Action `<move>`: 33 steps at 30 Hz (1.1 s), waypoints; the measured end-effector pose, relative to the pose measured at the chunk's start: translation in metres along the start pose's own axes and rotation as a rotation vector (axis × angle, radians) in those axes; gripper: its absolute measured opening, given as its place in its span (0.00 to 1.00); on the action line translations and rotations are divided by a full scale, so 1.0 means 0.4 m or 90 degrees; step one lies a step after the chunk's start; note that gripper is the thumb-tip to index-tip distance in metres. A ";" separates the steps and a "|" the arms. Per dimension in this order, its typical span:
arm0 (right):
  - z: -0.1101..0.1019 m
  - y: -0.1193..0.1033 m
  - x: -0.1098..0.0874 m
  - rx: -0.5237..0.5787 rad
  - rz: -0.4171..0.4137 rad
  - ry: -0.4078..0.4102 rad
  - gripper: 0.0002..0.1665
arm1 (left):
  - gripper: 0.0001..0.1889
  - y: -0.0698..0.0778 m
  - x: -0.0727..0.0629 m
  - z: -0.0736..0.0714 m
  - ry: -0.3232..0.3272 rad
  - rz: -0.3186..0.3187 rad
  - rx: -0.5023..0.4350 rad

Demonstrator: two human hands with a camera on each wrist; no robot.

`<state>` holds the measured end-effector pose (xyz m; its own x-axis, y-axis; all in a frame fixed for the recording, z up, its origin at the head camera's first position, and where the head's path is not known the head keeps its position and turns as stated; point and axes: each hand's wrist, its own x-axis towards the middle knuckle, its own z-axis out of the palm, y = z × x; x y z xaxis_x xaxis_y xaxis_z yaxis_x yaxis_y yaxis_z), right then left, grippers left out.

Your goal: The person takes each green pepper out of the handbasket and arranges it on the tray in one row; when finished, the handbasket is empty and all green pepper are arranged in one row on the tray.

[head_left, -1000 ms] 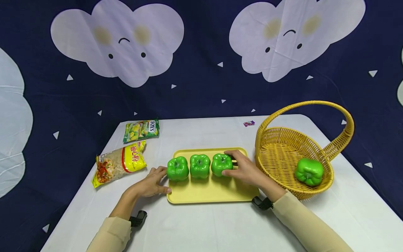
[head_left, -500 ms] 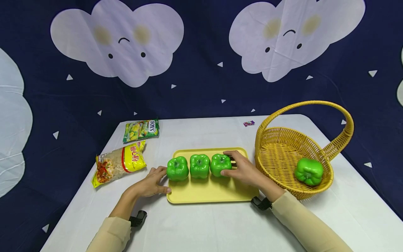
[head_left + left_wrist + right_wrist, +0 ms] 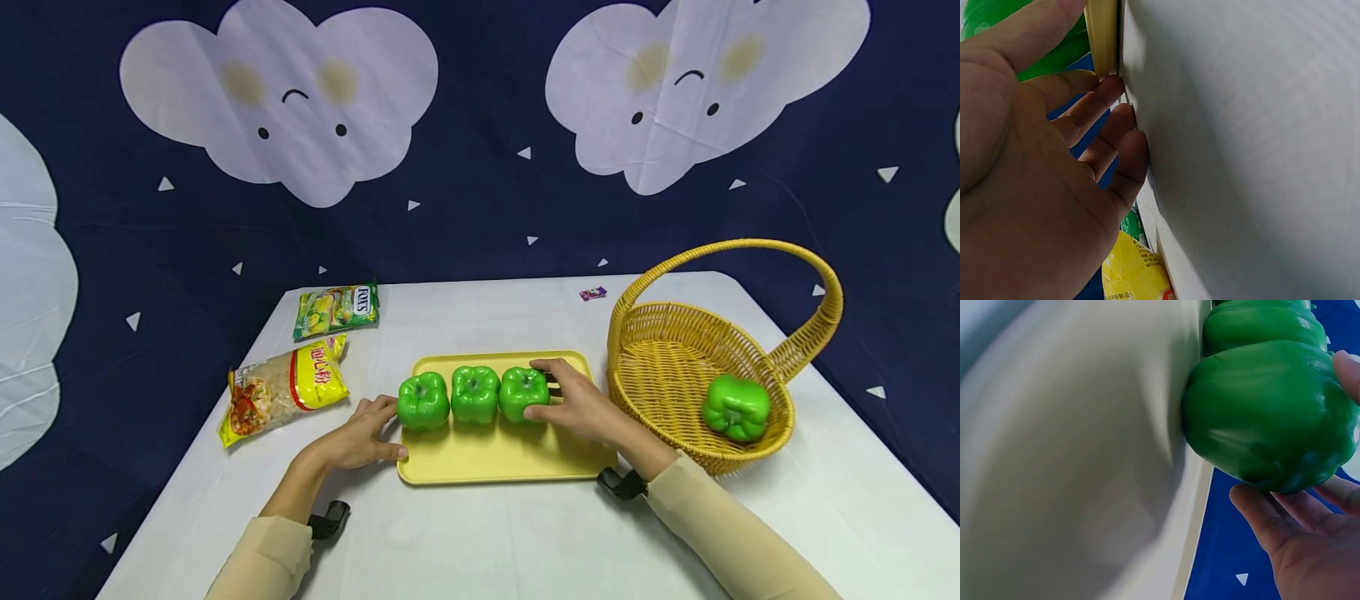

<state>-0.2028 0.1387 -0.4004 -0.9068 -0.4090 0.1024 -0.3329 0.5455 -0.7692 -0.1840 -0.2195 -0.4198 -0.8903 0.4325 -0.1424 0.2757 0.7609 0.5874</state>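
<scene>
Green first pepper (image 3: 423, 402), second pepper (image 3: 476, 395) and third pepper (image 3: 520, 396), rounded, stem-up, in a row along yellow tray (image 3: 487, 458), lengthwise left to right. At its left end, touching, left hand (image 3: 362, 435), with fingers loosely extended. Pinching third pepper between thumb and fingers, right hand (image 3: 581, 406), angled inward.

Place: staged tabletop set, type of room hidden
Backdrop (image 3: 472, 225): dark blue cloth, upside-down clouds (image 3: 292, 146)
Table (image 3: 465, 542): white, bearing food packets (image 3: 288, 390) and basket (image 3: 663, 358)
Wrists (image 3: 288, 498): black cameras (image 3: 331, 522)
</scene>
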 end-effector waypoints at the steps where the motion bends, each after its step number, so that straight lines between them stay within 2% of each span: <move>1: 0.000 0.000 0.000 0.000 -0.002 0.000 0.45 | 0.42 0.000 0.000 0.000 0.000 0.000 0.000; 10: -0.017 -0.009 -0.007 -0.026 -0.023 0.016 0.46 | 0.42 -0.003 0.000 0.001 0.002 0.005 0.002; 17: -0.054 -0.035 -0.030 -0.067 -0.077 0.052 0.44 | 0.42 -0.005 0.003 0.000 -0.001 0.002 0.003; 23: -0.100 -0.058 -0.051 -0.071 -0.120 0.062 0.42 | 0.42 -0.006 0.003 0.000 0.000 0.004 0.002; 27: -0.134 -0.071 -0.066 -0.086 -0.126 0.061 0.42 | 0.42 -0.005 0.002 0.000 0.001 0.003 0.001; 33: -0.176 -0.088 -0.090 -0.133 -0.098 0.063 0.41 | 0.42 -0.003 0.002 0.000 -0.001 0.000 -0.002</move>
<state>-0.1766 0.1858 -0.3327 -0.8585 -0.4313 0.2775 -0.5061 0.6251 -0.5942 -0.1850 -0.2200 -0.4207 -0.8898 0.4334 -0.1427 0.2749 0.7588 0.5905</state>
